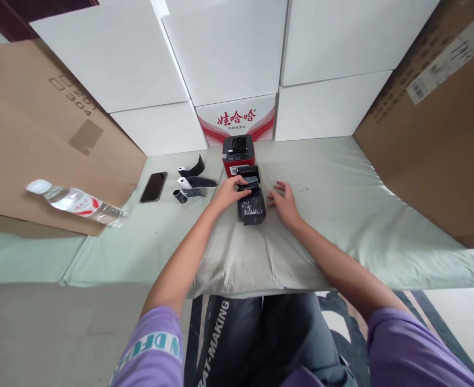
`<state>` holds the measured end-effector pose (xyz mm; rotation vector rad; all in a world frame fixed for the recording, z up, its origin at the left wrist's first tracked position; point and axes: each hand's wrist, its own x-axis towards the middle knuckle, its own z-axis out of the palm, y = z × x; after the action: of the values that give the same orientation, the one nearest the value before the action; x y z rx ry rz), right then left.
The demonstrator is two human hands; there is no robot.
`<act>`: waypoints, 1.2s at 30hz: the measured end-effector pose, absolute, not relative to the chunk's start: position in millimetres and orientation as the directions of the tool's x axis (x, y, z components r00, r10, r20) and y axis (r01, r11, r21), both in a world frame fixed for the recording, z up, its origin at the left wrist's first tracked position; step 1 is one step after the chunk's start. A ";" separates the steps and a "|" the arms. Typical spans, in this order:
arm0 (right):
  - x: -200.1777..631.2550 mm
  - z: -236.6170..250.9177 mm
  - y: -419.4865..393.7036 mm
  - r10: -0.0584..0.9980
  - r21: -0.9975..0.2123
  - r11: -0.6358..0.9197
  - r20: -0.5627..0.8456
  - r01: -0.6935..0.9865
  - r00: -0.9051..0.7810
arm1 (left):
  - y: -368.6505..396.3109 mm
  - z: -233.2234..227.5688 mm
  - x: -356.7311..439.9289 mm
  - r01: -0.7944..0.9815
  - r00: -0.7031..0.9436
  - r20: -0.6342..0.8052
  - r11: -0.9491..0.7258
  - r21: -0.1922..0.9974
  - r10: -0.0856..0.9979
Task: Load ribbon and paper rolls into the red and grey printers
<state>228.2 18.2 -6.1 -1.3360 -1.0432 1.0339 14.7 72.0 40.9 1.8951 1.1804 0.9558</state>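
Note:
A small black printer (253, 210) lies on the green cloth in front of me, its lid (249, 172) apparently tipped back. My left hand (231, 193) reaches in from the left, thumb and fingers closed around a dark, shiny piece (250, 186) at the printer's middle. What that piece is, I cannot make out. Just right of the printer, my right hand (285, 206) hovers or rests with fingers apart and nothing in them. Directly behind stands a red and black printer (239, 150). Rolls with dark tails lie to the left: two white-cored ones (192, 167) (196, 183) and a black one (180, 196).
A phone (154, 187) lies left of the rolls. Farther left, a water bottle (79, 204) lies tilted by a cardboard box (51, 134). White boxes (237, 48) wall off the back, and another cardboard box (434, 123) stands at the right. The cloth's front edge (261, 290) is near my lap.

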 end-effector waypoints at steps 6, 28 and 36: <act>227.7 -6.9 18.6 0.971 -1.000 -0.003 0.001 0.014 0.239 | 69.5 54.2 6.1 0.657 0.419 0.236 -0.472 0.589 0.877; 232.1 7.8 55.0 0.993 -0.993 0.118 0.117 0.031 -0.026 | 29.2 25.8 -20.2 0.492 0.561 0.460 -0.724 0.484 0.689; 207.5 6.2 69.2 0.988 -0.979 0.123 0.136 -0.165 -0.069 | 34.7 27.9 -20.9 0.515 0.651 0.496 -0.814 0.268 0.575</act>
<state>207.5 69.2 6.2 -0.9565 -1.2052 1.2416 -20.9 34.7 27.9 2.7596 0.9142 0.8830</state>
